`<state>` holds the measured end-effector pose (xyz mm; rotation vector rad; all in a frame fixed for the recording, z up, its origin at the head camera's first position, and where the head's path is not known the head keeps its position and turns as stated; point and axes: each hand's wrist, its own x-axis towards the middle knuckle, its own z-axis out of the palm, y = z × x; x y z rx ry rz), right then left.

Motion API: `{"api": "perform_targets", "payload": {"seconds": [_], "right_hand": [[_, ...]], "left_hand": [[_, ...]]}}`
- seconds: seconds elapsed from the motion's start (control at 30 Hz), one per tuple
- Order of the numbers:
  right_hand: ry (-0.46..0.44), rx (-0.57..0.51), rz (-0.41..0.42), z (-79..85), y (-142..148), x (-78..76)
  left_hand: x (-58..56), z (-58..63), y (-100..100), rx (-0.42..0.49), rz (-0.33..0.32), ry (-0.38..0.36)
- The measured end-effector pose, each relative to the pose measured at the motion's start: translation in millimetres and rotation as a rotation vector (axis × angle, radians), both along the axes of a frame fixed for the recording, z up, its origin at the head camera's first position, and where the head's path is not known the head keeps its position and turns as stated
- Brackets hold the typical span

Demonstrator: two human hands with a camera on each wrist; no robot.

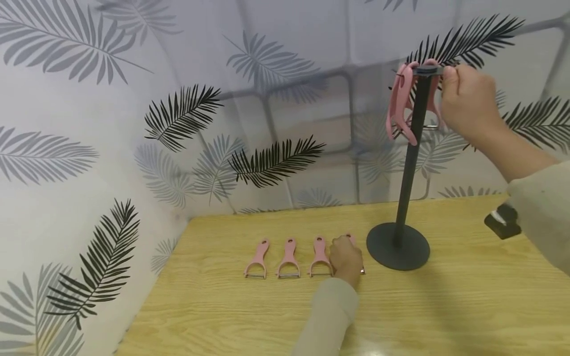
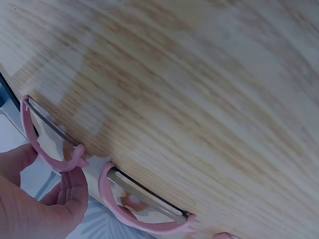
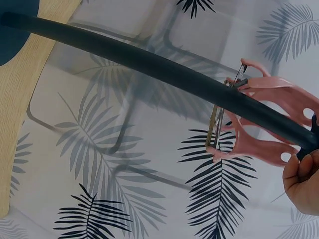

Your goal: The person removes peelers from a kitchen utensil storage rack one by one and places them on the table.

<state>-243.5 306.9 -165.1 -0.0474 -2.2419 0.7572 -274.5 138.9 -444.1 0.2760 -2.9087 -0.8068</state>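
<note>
My left hand [image 1: 346, 257] is on the rightmost pink peeler [image 2: 47, 160] on the table, with thumb and fingers on either side of it below its blade end. In the head view that hand covers most of this peeler. Beside it lie three more pink Y-shaped peelers, the nearest of them [image 1: 319, 249] just to the left. My right hand [image 1: 469, 99] pinches the top of a black upright stand [image 1: 411, 153], at a hook on its right side. Several pink peelers [image 3: 264, 144] hang from the stand's hooks, blades downward.
The stand's round black base [image 1: 398, 247] rests on the wood-grain table [image 1: 213, 301], right of the peelers. Close behind the table rises a wall [image 1: 307, 113] with a leaf pattern. Near the right sleeve shows a small black object [image 1: 503, 222].
</note>
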Motion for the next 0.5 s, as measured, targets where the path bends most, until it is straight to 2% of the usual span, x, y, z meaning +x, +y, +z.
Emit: {"api": "perform_targets", "payload": {"seconds": [0.13, 0.23, 0.37, 0.47, 0.5], "right_hand": [[-0.022, -0.016, 0.021, 2.0, 3.2, -0.5], [-0.027, -0.022, 0.043, 2.7, 4.4, -0.7], [-0.053, -0.035, 0.063, 4.1, 4.6, -0.5], [-0.087, -0.046, 0.070, 5.3, 4.6, 0.5], [-0.098, -0.045, 0.070, 5.6, 4.5, 1.2]], "left_hand": [[1.5, 0.5, -3.2, -0.001, -0.021, -0.008], [2.6, 0.6, -6.7, -0.016, -0.043, 0.014], [3.2, 5.9, -12.8, 0.027, -0.081, 0.093], [2.6, 17.4, -16.3, 0.106, -0.144, 0.161], [0.9, 22.3, -16.5, 0.136, -0.170, 0.207]]}}
